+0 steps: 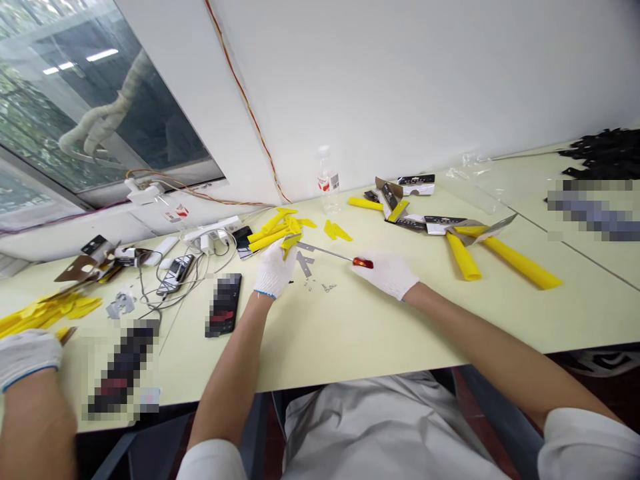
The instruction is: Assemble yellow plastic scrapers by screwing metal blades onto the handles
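My left hand (274, 268), in a white knit glove, is closed around a yellow plastic piece (290, 243) held against the pale table (350, 333). In its own white glove, my right hand (387, 273) grips a screwdriver with a red handle (362, 263). The screwdriver's thin metal shaft (323, 251) points left toward the yellow piece. A flat metal blade (303, 265) and small loose screws (327, 287) lie between the two hands.
A pile of yellow plastic pieces (277, 230), a water bottle (327, 179), cables and phones (175, 273) lie behind. Long yellow handles (520, 263) and small boxes (415, 185) sit to the right. Another person's gloved hand (27, 357) works at the left.
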Tool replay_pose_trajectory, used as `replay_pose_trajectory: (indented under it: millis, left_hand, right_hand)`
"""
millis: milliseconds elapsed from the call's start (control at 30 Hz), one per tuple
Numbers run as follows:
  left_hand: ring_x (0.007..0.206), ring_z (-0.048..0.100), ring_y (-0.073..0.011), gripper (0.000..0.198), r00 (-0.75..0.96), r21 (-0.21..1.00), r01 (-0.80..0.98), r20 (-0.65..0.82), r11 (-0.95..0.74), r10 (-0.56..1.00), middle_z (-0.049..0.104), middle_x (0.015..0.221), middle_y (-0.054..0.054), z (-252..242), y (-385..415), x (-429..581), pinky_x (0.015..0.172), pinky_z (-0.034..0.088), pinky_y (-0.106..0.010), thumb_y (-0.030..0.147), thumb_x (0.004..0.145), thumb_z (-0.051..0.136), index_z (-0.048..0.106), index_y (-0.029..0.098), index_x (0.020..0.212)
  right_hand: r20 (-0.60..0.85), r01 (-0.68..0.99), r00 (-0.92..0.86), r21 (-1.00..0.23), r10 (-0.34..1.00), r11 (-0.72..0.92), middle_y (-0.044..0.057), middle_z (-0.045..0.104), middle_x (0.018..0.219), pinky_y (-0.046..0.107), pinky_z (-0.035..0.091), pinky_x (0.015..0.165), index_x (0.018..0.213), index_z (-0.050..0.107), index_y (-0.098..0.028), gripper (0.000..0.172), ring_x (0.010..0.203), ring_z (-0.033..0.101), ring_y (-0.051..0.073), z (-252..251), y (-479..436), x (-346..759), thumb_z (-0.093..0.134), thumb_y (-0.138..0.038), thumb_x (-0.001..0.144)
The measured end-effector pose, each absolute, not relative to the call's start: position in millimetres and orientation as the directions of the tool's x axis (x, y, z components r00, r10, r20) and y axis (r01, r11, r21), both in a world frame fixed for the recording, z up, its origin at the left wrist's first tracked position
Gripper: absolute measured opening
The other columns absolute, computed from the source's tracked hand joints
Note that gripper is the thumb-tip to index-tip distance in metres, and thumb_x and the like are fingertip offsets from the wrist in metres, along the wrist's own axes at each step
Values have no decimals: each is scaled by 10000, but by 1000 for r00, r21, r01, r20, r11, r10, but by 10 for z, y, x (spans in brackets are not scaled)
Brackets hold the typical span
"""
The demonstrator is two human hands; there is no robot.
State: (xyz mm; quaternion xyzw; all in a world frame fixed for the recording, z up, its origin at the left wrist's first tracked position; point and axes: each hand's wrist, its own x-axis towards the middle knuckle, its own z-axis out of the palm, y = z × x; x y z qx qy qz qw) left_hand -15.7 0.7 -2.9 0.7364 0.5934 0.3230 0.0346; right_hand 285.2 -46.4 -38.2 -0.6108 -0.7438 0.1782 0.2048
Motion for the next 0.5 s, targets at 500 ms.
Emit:
replay_pose_trajectory:
  millis: [500]
  left_hand:
    - [1084,789,-331,200,76,424,866,413,-265,908,815,1040,-132,-102,41,-199,1050,607,-463,315,1032,598,769,216,1064]
  right_hand:
    - [10,832,-130,-542,992,114,67,810,965,309,477,750,1059,757,-210,181,846,735,234,-325,-508,2797,702,-380,1036]
